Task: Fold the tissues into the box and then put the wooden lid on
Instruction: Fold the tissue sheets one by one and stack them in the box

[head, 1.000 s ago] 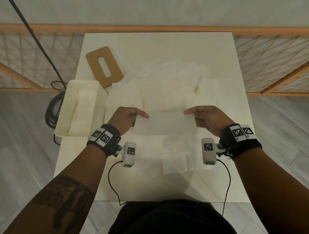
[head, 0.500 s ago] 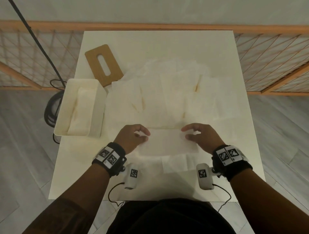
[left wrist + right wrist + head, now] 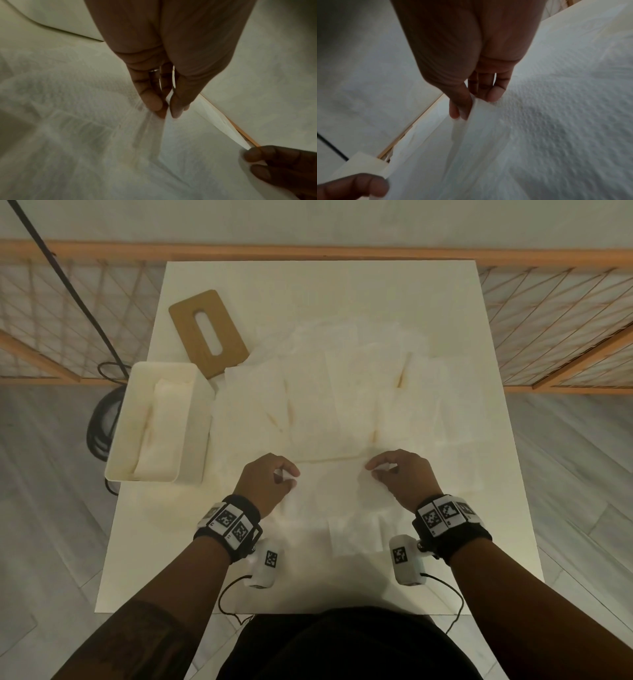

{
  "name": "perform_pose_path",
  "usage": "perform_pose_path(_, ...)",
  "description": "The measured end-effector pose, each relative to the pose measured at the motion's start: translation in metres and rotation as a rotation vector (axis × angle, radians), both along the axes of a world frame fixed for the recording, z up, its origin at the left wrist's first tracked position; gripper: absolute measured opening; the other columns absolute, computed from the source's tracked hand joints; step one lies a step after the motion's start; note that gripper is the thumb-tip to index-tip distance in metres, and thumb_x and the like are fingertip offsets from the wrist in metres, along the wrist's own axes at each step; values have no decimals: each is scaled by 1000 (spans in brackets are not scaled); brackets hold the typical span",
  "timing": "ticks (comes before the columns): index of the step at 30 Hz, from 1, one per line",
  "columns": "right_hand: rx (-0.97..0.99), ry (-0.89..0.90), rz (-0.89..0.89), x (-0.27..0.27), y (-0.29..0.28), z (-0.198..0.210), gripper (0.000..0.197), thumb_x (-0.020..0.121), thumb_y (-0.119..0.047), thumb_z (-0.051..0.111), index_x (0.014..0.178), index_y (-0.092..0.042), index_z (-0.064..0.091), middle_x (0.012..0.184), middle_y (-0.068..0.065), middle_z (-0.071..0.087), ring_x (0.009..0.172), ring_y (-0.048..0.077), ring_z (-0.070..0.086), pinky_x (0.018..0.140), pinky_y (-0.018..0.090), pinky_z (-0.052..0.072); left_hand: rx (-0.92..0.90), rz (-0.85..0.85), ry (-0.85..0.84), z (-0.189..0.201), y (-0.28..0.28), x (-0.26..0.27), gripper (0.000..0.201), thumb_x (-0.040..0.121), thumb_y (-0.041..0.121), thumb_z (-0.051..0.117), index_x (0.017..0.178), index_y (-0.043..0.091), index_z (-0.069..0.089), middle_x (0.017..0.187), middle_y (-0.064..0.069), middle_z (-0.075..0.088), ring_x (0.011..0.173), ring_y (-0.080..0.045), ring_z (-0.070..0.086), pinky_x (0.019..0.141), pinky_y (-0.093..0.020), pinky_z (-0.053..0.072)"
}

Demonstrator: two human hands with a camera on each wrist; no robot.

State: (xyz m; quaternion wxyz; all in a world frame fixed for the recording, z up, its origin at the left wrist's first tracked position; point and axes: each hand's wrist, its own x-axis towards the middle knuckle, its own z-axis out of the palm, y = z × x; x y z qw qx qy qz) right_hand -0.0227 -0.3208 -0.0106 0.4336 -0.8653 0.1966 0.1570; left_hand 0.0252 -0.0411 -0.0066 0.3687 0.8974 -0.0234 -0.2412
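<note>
A white tissue (image 3: 330,491) lies stretched between my two hands near the front of the table. My left hand (image 3: 274,479) pinches its left edge between thumb and fingers (image 3: 154,104). My right hand (image 3: 387,472) pinches the right edge (image 3: 462,109). Several more white tissues (image 3: 342,392) are spread over the middle of the table. The cream box (image 3: 191,419) stands at the left table edge with folded tissues (image 3: 164,426) inside. The wooden lid (image 3: 209,337) with its slot lies flat behind the box.
The white table (image 3: 308,289) has bare surface at the back and along the front edge. A wooden lattice railing (image 3: 548,313) runs behind it. A black cable (image 3: 72,285) hangs at the left and coils on the floor.
Both hands have brought the held tissue toward me and down onto the table, from lifted over the pile to low at the front. The grip on both edges is unchanged.
</note>
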Motion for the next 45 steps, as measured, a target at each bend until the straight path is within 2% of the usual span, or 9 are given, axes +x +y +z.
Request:
perform_pose_path(9,-278,2,130,21,1,1,9,86,-23,73,91,-30,71,123,1,53,118,22,52,102,38,45,228,-416,-275,-9,-16,-1,58,76,-8,63,124,25,64,130,2,43,105,-20,48,86,-31,49)
perform_pose_path(18,-314,213,-88,120,5,13,80,84,-48,78,143,-10,41,141,10,52,131,32,52,106,43,46,307,-568,-197,-9,-27,10,52,86,10,55,133,30,58,129,3,50,109,-23,51,95,-34,43)
perform_pose_path(23,-310,175,-71,128,1,15,53,89,-37,77,130,-7,63,131,10,65,121,29,61,93,32,48,301,-563,-173,-6,-29,15,44,90,13,54,131,29,57,129,4,50,111,-21,51,97,-32,39)
perform_pose_path(29,-168,10,-176,117,-4,32,32,90,-39,72,92,-9,64,86,1,62,83,23,59,56,22,36,311,-552,-205,-6,-32,18,37,93,19,55,129,28,58,129,3,49,114,-22,51,98,-33,41)
perform_pose_path(33,155,-47,-130,101,2,56,37,89,-38,73,89,-3,60,87,5,68,81,23,64,76,30,53,192,-341,-479,5,-48,19,60,83,34,75,135,16,48,138,-6,43,121,-30,49,101,-40,47)
perform_pose_path(37,570,-47,-92,87,18,85,33,94,-27,69,120,-6,69,115,8,75,106,24,73,101,49,55,27,-158,-391,19,-70,34,113,72,55,84,156,19,18,164,-6,19,150,-26,25,113,-37,27)
perform_pose_path(39,719,-57,-55,84,22,97,38,97,-25,65,126,0,64,121,10,73,111,27,70,105,48,52,-117,-108,-342,30,-75,39,98,83,48,78,157,21,20,160,-2,33,142,-19,41,110,-29,36)
perform_pose_path(42,787,-74,-21,82,20,109,62,94,-46,60,129,5,56,120,6,71,115,24,68,98,42,47,-206,-4,-357,50,-74,42,35,101,32,58,133,17,57,106,0,69,97,-21,68,75,-18,49)
perform_pose_path(45,599,-143,-141,83,7,98,66,80,-69,63,126,-22,61,131,-9,64,124,10,59,101,40,46,-535,266,-46,67,-65,42,27,97,33,59,109,12,72,100,-8,75,96,-31,72,86,-42,59)
